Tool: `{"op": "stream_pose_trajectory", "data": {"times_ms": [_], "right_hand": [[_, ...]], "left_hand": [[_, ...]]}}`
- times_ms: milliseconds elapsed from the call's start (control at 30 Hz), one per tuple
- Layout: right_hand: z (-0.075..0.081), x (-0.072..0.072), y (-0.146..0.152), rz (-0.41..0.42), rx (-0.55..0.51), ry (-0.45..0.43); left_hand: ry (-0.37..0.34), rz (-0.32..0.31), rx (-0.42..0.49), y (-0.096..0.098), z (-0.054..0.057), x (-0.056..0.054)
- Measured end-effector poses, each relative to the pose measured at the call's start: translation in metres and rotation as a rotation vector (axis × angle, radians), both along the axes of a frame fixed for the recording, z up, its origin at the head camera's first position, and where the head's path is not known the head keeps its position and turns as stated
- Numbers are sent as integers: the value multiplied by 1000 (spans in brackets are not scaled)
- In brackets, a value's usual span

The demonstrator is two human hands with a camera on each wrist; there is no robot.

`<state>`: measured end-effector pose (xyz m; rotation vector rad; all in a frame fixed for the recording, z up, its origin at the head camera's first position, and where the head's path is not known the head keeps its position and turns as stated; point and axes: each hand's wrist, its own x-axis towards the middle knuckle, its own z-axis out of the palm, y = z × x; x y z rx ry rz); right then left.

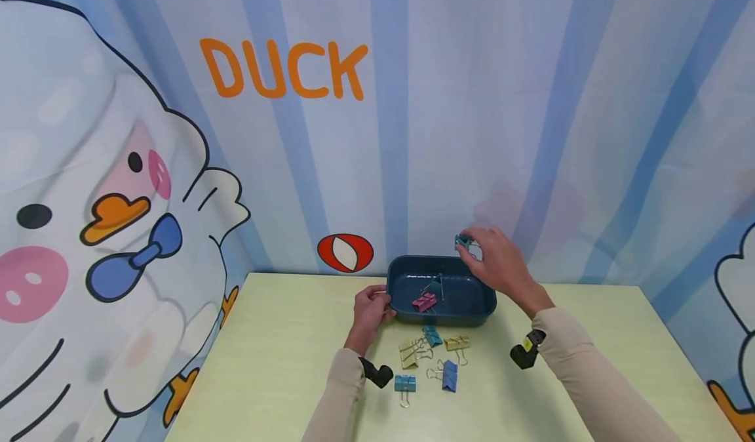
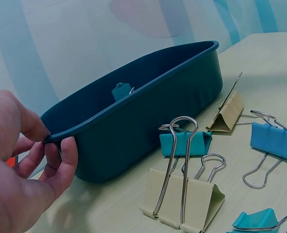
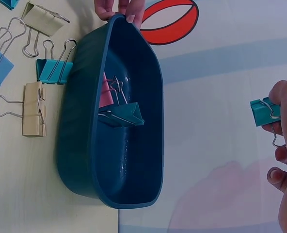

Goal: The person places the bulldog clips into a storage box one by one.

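Backdrop: pale, blue stripes | lettering: orange, "DUCK" | duck print: left, blue bow | oval: red, white centre, below lettering | tabletop: pale, before backdrop

Five binder clips lie on the surface toward six o'clock from the tray, with two more clips inside.

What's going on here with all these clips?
A person's right-hand grip pinches a teal binder clip in the air near a dark blue tray, while the left-hand grip holds the tray's rim. Inside the tray are a pink clip and another teal clip. Five more clips sit on the table outside it.
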<state>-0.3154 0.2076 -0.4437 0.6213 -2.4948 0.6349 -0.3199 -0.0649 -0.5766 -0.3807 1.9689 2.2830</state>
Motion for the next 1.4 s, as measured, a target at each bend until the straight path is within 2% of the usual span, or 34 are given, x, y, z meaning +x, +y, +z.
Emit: {"op": "stream_pose_trajectory", "data": {"times_ms": [200, 367, 500, 667, 933, 1200, 1400], "right_hand": [[-1, -1, 1, -8, -23, -1], [-3, 1, 3, -23, -42, -10], [-6, 7, 4, -5, -33, -13], [-17, 18, 7, 29, -7, -14], [-47, 43, 11, 121, 17, -40], [-93, 73, 10, 199, 18, -54], [-128, 89, 10, 162, 26, -135]], "left_hand": [[29, 1, 11, 0, -1, 0], [20, 1, 7, 0, 0, 0], [14, 3, 5, 1, 0, 0], [8, 9, 6, 1, 0, 1], [0, 8, 6, 1, 2, 1], [-3, 14, -12, 2, 2, 0], [-6, 11, -9, 1, 3, 1]]}}
